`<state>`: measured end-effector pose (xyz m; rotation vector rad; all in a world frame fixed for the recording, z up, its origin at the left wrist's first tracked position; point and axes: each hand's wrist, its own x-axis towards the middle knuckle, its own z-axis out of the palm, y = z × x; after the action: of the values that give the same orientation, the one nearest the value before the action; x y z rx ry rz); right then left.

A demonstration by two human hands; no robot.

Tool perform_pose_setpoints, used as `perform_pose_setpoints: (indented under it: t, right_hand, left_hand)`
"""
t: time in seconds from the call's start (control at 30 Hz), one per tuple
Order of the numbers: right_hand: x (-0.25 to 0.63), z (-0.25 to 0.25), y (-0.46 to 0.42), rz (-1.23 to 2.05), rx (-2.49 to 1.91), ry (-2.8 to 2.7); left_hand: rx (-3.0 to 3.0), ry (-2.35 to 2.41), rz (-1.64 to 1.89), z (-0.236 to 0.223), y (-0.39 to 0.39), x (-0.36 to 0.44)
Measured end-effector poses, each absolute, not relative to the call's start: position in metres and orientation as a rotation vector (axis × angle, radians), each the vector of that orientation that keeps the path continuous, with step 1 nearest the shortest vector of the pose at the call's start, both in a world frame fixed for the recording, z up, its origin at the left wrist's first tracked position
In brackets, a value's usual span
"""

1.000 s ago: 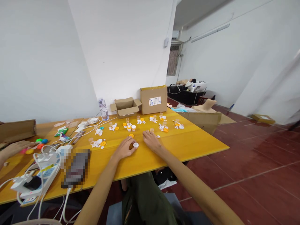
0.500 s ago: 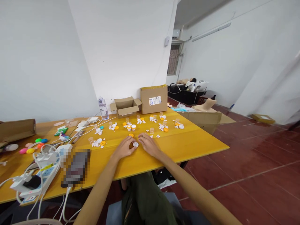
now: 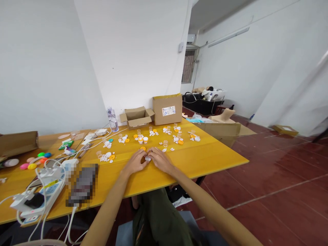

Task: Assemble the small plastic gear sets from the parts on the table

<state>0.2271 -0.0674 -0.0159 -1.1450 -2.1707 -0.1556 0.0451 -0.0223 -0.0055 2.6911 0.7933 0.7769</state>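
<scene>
A small round white plastic part (image 3: pixel 148 159) is between my two hands, just above or on the yellow table. My left hand (image 3: pixel 135 162) pinches it from the left with thumb and fingers. My right hand (image 3: pixel 160 160) has its fingertips closed in at the part's upper right, covering some of it; whether they hold a smaller piece is hidden. Just beyond my fingers lies an orange ring-like part (image 3: pixel 142 148). Farther back stand two small white-and-orange capped pieces (image 3: pixel 145 139). A clear plastic cup (image 3: pixel 165 143) stands to the right among tiny white pieces (image 3: pixel 172 149).
Clusters of white, orange and clear parts (image 3: pixel 106 157) are spread over the table (image 3: pixel 205 164). An open carton (image 3: pixel 138 122), a closed carton (image 3: pixel 167 109) and a bottle (image 3: pixel 112 119) stand at the back. On the left are a power strip (image 3: pixel 55 191), cables and a blurred dark device (image 3: pixel 83 184).
My right hand has moved left and its fingertips have closed in on the white part, which is now more covered. My left hand has kept its hold. The camera view has shifted slightly.
</scene>
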Motion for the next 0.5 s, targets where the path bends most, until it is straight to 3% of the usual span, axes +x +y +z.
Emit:
perform_pose_setpoints:
  t: [0.5]
  right_hand:
    - [0.2262,-0.0144,-0.0674,-0.158,-1.140,-2.204]
  left_hand:
    - [2.680,0.801,0.769,-0.0078,-0.0212,0.0440]
